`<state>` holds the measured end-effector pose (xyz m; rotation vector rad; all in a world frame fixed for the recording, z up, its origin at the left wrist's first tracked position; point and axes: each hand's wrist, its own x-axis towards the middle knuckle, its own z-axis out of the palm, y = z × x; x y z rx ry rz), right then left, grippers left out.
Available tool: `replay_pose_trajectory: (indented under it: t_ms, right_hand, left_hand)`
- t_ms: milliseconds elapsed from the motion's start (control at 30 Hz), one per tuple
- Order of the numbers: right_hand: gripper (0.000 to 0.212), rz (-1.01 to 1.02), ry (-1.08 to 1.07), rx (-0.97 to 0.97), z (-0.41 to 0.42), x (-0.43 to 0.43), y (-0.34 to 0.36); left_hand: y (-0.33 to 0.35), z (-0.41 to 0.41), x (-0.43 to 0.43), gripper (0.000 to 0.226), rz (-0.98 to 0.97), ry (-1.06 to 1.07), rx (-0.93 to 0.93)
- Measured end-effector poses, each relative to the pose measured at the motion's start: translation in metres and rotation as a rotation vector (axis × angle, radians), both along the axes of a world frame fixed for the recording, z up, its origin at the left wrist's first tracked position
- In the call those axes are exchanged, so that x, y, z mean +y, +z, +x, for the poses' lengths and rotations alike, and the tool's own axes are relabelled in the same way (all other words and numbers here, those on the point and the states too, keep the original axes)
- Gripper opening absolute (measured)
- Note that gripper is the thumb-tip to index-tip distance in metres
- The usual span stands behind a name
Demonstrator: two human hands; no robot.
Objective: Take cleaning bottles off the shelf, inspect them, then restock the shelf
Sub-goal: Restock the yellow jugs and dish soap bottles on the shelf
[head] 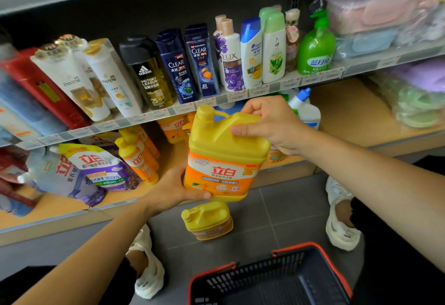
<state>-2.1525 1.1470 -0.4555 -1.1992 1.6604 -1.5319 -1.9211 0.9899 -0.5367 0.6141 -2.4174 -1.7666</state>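
Shelf edge just behind jug gripped by both hands.

A capped yellow jug with an orange label hangs upright, slightly tilted. Directly below it a second jug stands on the floor; behind-left of it, slim yellow bottles stand on the shelf.

So the grey tiled floor has a squat yellow plastic jug standing just off the pale wooden bottom shelf's front edge, black mesh basket with red rim nearby.
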Motion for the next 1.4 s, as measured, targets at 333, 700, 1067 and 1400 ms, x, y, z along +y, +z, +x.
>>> replay_pose_trajectory:
  t_ms: [333,700,1067,1400]
  right_hand:
    - [0.015,0.02,-0.072,0.07,-0.027,0.002,-0.002]
    - [0.093,0.274,0.08,0.385,-0.016,0.005,-0.032]
    - [0.074,0.26,0.304,0.407,0.026,-0.01,-0.048]
    - [0.066,0.196,0.282,0.258,0.025,-0.003,-0.051]
  left_hand:
    - [0.02,0.004,-0.008,0.077,-0.071,0.313,0.189]
    - [0.064,-0.006,0.004,0.084,-0.367,0.374,0.196]
    - [0.068,-0.019,0.03,0.08,-0.409,0.227,0.19]
    - [0.061,-0.008,0.026,0.034,-0.06,0.188,0.305]
